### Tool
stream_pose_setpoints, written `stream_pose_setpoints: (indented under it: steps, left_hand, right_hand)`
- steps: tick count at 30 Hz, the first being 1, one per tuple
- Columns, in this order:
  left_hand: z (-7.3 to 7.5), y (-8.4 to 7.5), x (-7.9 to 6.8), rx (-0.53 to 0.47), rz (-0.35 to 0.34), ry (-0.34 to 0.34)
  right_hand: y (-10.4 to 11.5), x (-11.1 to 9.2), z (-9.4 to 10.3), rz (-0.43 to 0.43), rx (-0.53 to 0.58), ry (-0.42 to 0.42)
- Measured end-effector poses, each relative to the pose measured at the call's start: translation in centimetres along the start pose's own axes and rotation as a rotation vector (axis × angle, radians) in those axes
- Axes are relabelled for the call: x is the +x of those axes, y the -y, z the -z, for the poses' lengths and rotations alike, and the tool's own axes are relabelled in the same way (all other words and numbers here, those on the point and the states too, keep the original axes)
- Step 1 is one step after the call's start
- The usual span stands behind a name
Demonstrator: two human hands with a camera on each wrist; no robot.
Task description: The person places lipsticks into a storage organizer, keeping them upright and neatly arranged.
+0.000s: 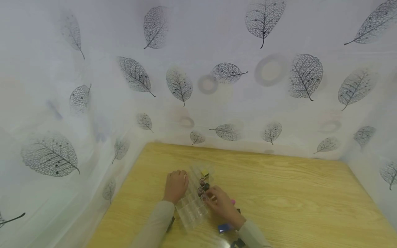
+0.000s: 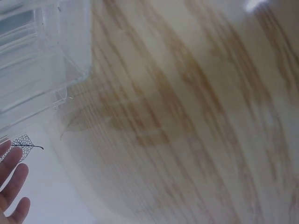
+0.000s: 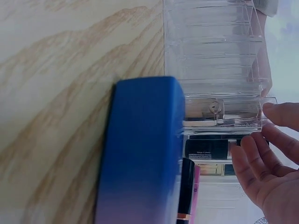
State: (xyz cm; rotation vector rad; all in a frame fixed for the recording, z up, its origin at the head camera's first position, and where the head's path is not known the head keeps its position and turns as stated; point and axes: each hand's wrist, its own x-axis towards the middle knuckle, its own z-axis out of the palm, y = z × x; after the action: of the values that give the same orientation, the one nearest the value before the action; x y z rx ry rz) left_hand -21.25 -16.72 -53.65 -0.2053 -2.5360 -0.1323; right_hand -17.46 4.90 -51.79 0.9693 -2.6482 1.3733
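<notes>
A clear plastic organizer (image 1: pixel 191 210) with rows of compartments stands on the table; its walls show in the left wrist view too. My left hand (image 1: pixel 176 185) rests along its left side, with relaxed fingers (image 2: pixel 16 179). At the right side, my right hand (image 1: pixel 221 204) pinches the top of a clear cosmetic bottle (image 3: pixel 215 108) between thumb and fingers. That bottle stands in a compartment. Dark-capped bottles (image 1: pixel 202 182) and a yellow item (image 1: pixel 204 173) sit in the far compartments. A dark bottle (image 3: pixel 205 148) is in the neighbouring slot.
A blue box (image 3: pixel 142 154) stands to the right of the organizer, near my right wrist. A black tube (image 3: pixel 186 184) and a pink tube (image 3: pixel 195 189) are beside it. A black item (image 1: pixel 238 243) lies near the front. Leaf-patterned sheeting (image 1: pixel 229 106) surrounds the table (image 1: pixel 294 196).
</notes>
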Motion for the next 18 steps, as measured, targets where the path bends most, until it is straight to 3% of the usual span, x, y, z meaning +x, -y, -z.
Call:
stream_pose_setpoints:
  steps: [13, 18]
  left_hand:
    - [0.0, -0.1, -0.1, -0.005, 0.008, 0.0]
    - [0.2, -0.1, 0.0, -0.003, 0.009, -0.012]
  right_hand:
    - [0.5, -0.5, 1.6, -0.031, 0.013, 0.009]
    - [0.2, -1.1, 2.3, 0.019, -0.013, -0.029]
